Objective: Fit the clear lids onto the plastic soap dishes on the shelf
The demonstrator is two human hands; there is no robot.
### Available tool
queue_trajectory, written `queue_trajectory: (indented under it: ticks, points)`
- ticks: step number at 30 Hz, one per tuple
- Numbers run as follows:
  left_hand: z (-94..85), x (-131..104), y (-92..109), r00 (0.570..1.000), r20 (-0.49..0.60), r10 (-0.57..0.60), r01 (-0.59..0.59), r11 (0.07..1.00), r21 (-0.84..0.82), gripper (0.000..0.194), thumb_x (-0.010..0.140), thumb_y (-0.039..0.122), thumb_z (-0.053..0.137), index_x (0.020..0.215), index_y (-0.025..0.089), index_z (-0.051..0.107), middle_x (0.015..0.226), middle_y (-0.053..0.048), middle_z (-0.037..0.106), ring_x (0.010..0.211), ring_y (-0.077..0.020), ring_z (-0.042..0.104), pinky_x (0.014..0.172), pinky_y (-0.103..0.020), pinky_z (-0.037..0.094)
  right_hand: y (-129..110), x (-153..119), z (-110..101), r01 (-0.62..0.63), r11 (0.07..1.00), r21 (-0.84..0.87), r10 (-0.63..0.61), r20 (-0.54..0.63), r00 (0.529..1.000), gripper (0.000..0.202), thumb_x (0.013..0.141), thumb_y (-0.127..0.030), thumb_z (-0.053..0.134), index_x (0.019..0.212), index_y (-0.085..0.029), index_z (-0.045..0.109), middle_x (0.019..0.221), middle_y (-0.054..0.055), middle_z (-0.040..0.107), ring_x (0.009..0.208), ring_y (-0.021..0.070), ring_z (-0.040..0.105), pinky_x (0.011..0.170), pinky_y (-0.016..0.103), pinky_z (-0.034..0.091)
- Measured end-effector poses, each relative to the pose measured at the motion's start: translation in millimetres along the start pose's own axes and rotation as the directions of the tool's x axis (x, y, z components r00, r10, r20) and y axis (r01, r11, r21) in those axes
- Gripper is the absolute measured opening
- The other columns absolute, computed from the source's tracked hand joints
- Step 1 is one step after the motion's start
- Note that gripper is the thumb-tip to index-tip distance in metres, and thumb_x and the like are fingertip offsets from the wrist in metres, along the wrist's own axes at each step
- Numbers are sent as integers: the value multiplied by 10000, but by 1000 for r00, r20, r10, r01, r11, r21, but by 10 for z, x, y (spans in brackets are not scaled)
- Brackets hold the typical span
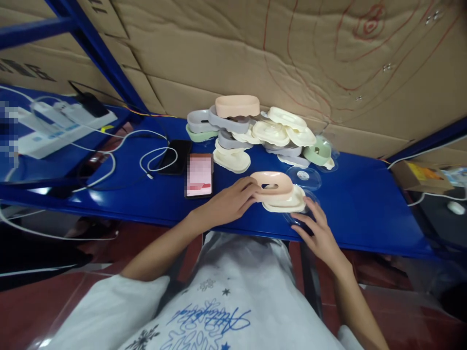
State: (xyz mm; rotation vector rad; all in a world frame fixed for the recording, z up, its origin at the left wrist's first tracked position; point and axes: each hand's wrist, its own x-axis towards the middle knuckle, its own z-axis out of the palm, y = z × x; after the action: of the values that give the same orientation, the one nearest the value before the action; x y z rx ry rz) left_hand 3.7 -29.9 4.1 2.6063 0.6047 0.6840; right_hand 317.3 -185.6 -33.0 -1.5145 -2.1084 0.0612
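A peach oval tray (279, 194) with a slot in its floor is gripped at its left end by my left hand (239, 197). Under and beside it lies a cream oval piece (298, 198). My right hand (315, 228) has its fingers spread at the right edge of the cream piece, over a clear plastic cover whose outline is partly hidden. Just behind, another clear cover (304, 177) with a round white label rests on the blue table (350, 204).
Behind stands a pile of peach (237, 106), grey (233, 119), cream (272, 132) and green trays (318, 151). Left of it lie a lit phone (199, 175), a black phone (177, 156) and white cables. A power strip (69, 133) is at far left, a cardboard box (423, 177) at right.
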Motion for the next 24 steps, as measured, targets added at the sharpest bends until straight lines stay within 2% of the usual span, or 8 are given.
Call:
queue_trajectory:
  ticks: [5, 7, 9, 11, 15, 18, 21, 24]
  points:
    - [69, -22, 38, 998, 21, -62, 63, 996, -58, 184, 1114, 235, 472, 1288, 237, 532, 1362, -124, 582, 1318, -270, 618, 1086, -451, 588, -102, 118, 65, 86, 996, 2, -85, 133, 987, 510, 1060, -189, 555, 1506, -428, 624, 1817, 39, 151, 1628, 396, 306, 1273, 788, 294]
    - [105, -34, 39, 997, 26, -74, 75, 995, -65, 195, 1099, 288, 545, 1285, 233, 529, 1353, -120, 580, 1299, -272, 624, 1059, -437, 599, -124, 123, 61, 104, 994, 19, -106, 170, 980, 537, 1065, -155, 519, 1519, -428, 608, 1817, 43, 150, 1632, 371, 306, 1296, 774, 245]
    - [163, -27, 52, 997, 14, -75, 76, 997, -31, 298, 1062, 352, 643, 1302, 224, 523, 1349, -123, 579, 1279, -289, 627, 1026, -436, 609, -109, 83, 35, 87, 996, 37, -92, 156, 983, 531, 1067, -158, 529, 1531, -410, 587, 1806, 55, 218, 1621, 340, 351, 1321, 740, 222]
    - [232, 0, 79, 999, 2, -55, 54, 997, 53, 356, 1039, 354, 686, 1323, 209, 526, 1327, -125, 582, 1263, -300, 626, 1032, -448, 599, -57, 9, -12, 17, 999, 41, -22, 114, 993, 496, 1065, -200, 571, 1532, -369, 569, 1782, 77, 303, 1587, 314, 428, 1336, 691, 242]
    - [301, 40, 131, 1000, 22, 1, -6, 973, 231, 232, 1051, 287, 653, 1249, 186, 584, 1239, -117, 592, 1217, -296, 619, 1094, -464, 545, 130, -155, -136, -141, 990, 0, 141, 17, 990, 383, 1060, -293, 609, 1442, -300, 604, 1656, 94, 524, 1518, 298, 529, 1335, 655, 272]
    - [277, -5, 140, 1000, 18, 7, -12, 963, 270, 179, 1058, 290, 638, 1200, 185, 610, 1256, -122, 602, 1234, -305, 606, 1096, -472, 526, 213, -162, -159, -172, 984, -46, 170, -59, 984, 344, 1074, -308, 573, 1415, -289, 618, 1604, 91, 581, 1531, 311, 511, 1324, 677, 271]
    - [249, -87, 126, 1000, 12, 1, -4, 971, 240, 167, 1064, 299, 636, 1193, 194, 618, 1255, -113, 631, 1240, -301, 611, 1064, -463, 528, 127, 16, -54, -126, 989, -78, 119, -94, 989, 431, 1073, -331, 594, 1501, -291, 570, 1660, 101, 518, 1588, 319, 429, 1316, 652, 302]
    - [235, -147, 79, 1000, 15, 12, -15, 982, 186, 191, 1057, 326, 665, 1188, 195, 620, 1235, -101, 653, 1218, -290, 625, 1039, -448, 537, -64, 304, 126, 38, 997, -72, -38, -3, 999, 561, 1059, -378, 645, 1591, -282, 491, 1688, 112, 481, 1597, 310, 413, 1322, 609, 311]
